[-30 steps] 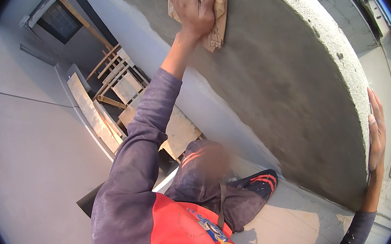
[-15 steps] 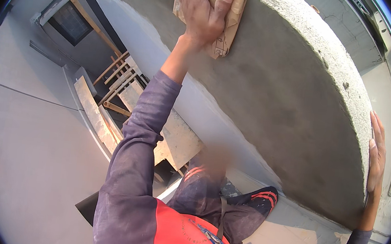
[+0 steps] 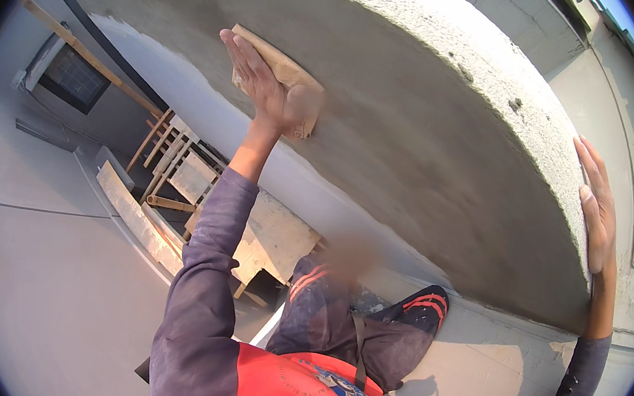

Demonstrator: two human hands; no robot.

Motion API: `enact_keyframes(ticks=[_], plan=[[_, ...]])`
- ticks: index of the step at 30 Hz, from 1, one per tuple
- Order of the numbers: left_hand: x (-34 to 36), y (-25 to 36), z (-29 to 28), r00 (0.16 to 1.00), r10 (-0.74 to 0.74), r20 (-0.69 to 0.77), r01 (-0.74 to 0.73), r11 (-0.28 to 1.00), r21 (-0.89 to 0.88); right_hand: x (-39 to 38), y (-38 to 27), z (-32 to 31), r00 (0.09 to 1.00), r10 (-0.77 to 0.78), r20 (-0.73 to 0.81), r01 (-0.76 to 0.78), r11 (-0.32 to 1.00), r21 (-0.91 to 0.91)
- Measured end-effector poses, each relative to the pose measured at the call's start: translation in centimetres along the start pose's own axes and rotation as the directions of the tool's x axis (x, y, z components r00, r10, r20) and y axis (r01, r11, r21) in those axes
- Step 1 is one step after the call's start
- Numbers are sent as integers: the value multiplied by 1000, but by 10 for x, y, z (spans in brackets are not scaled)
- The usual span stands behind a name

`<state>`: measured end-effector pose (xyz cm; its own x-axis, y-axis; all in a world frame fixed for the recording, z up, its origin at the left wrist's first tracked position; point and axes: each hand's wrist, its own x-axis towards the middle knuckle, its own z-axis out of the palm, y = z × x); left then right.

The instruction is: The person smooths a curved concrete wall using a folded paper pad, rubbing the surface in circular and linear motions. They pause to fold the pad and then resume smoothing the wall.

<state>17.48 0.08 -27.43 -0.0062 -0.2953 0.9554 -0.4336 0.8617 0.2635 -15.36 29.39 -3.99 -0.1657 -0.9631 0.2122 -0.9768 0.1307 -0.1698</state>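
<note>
1. The grey plastered wall (image 3: 417, 131) is the biggest thing I see; it fills the upper middle of the frame and bulges toward me, with a rough, pitted top edge running from upper left down to the right side.
2. The pale floor (image 3: 38, 277) takes the lower left of the frame, with a thin seam crossing it.
3. My own body sits at the bottom centre: a red vest (image 3: 312, 395), purple sleeves and dark trousers with red stripes.
4. Wooden planks and frames (image 3: 201, 201) lie in a heap at centre left, at the foot of the wall, beside a long board (image 3: 137, 218) lying flat.
5. A dark window (image 3: 74, 80) shows at the far left, with a slanted wooden pole (image 3: 84, 57) crossing in front of it.
6. The wooden float (image 3: 287, 75), a flat tan board, is in the upper middle of the frame, laid flat on the plaster face.
7. My left hand (image 3: 263, 88) is pressed on the float with fingers stretched out and together, palm holding the board against the wall.
8. My right hand (image 3: 598, 204) is at the right edge of the frame, open and flat, fingers pointing up, resting on the rough edge of the wall, well apart from the float.
</note>
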Motion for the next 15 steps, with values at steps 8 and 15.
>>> enact_keyframes(ticks=[8,15], plan=[[1,5,1,999,-41,-19,41,999,-17,1,-1,-1,1000,-3,12,2,991,136],[1,3,2,999,-17,-29,17,1000,-7,0,-2,0,1000,14,3,-14,988,156]])
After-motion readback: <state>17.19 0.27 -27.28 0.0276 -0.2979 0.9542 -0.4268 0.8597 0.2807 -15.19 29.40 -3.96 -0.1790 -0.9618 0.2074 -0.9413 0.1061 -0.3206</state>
